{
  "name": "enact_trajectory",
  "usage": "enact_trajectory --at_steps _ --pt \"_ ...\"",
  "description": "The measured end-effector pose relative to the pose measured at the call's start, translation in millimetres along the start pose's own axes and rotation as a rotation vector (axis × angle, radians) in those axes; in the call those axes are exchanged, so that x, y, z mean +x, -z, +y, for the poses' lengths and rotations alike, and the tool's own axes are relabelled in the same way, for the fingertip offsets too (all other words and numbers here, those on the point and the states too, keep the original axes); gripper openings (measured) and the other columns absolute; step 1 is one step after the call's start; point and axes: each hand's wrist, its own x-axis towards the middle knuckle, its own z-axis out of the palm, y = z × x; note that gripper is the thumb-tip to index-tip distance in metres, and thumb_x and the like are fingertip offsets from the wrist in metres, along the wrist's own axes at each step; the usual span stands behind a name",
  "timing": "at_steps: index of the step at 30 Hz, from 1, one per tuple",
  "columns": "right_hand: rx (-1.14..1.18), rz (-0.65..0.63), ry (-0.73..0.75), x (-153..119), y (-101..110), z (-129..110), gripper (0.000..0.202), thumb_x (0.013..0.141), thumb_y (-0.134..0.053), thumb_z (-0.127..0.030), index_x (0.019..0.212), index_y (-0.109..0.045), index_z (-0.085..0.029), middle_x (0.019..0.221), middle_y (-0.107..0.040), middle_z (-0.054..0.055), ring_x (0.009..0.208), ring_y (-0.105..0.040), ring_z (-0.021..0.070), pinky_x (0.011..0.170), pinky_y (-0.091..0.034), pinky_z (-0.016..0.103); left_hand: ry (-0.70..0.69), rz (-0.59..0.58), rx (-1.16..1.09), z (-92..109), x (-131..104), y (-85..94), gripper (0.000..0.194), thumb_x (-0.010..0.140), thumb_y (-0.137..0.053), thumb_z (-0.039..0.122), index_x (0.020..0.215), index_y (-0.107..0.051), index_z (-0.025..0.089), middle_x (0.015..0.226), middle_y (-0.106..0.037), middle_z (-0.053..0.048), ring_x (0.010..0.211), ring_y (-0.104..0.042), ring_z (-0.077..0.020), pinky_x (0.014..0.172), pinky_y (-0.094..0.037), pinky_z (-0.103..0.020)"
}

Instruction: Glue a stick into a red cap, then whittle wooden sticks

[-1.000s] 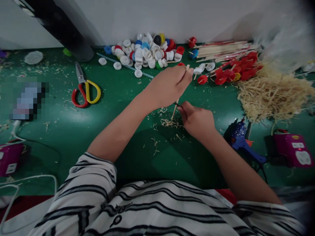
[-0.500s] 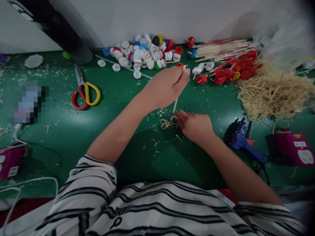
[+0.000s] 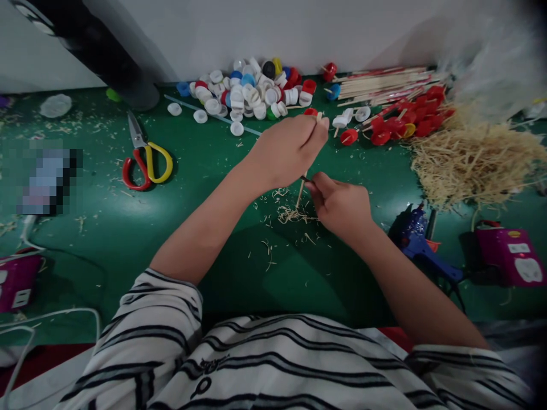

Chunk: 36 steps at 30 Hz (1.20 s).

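Grasping the stick (image 3: 300, 195) by its upper part with the left hand (image 3: 293, 145), with fingers closed and a short end poking out past them on the far side. Slanting along its long axis from far right to near left, down to the shavings (image 3: 290, 214) on the green surface (image 3: 239, 285). Not possible to tell resting on the surface from hanging just above it. Pinching a small dark tool (image 3: 305, 178) in the fingers of the right hand (image 3: 344, 208), just to the right of the stick's exposed lower length and on the near side of the left hand. Pointing left with the tool's tip, across the stick rather than along it. Too small to tell touching from nearly touching, and mostly hidden within the grip. Nearer to the lower end with the right hand, wrapped about the upper end with the left. Well apart on the left, scissors (image 3: 137, 134) with red and yellow handles; on the far side, a heap of caps (image 3: 252, 94); to the right, a blue glue gun (image 3: 431, 259)
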Motion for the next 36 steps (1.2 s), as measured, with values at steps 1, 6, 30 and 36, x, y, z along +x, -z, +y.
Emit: enact_trajectory --at_steps 1,6,30,36 --pt "-0.007 -0.019 -0.003 -1 -1 1 0.055 0.113 -0.025 -0.047 0.103 -0.071 -0.019 0.078 -0.071 0.007 0.063 -0.051 0.0171 0.059 -0.017 0.033 0.009 -0.003 -0.004 0 0 0.8 0.055 0.116 -0.031 0.043 0.067 -0.045 0.024 0.067 -0.049 -0.004 0.07 -0.051 -0.019 0.072 -0.032 -0.039" --pt "-0.075 -0.205 0.046 -14 -8 0 0.051 0.112 -0.03 -0.047 0.101 -0.072 -0.021 0.082 -0.075 0.007 0.063 -0.051 0.017 0.061 -0.014 0.034 0.008 -0.001 -0.079 0 0 2.0 0.053 0.115 -0.035 0.041 0.065 -0.04 0.025 0.067 -0.044 -0.002 0.066 -0.044 -0.0189 0.07 -0.029 -0.041" --pt "-0.054 -0.075 -0.063 0 5 -5 0.055 0.114 -0.023 -0.046 0.11 -0.07 -0.019 0.082 -0.072 0.008 0.063 -0.048 0.0171 0.061 -0.016 0.034 0.005 0.005 0.032 -3 0 0.9 0.058 0.115 -0.029 0.052 0.067 -0.048 0.025 0.07 -0.057 -0.006 0.07 -0.053 -0.0217 0.071 -0.034 -0.041" --pt "-0.087 -0.274 0.047 -18 -8 -7 0.049 0.113 -0.028 -0.044 0.104 -0.07 -0.021 0.087 -0.076 0.006 0.062 -0.048 0.0155 0.062 -0.012 0.035 -0.007 -0.002 -0.058 -3 -1 0.8 0.061 0.114 -0.028 0.059 0.065 -0.046 0.025 0.068 -0.053 -0.005 0.067 -0.049 -0.0202 0.07 -0.033 -0.041"
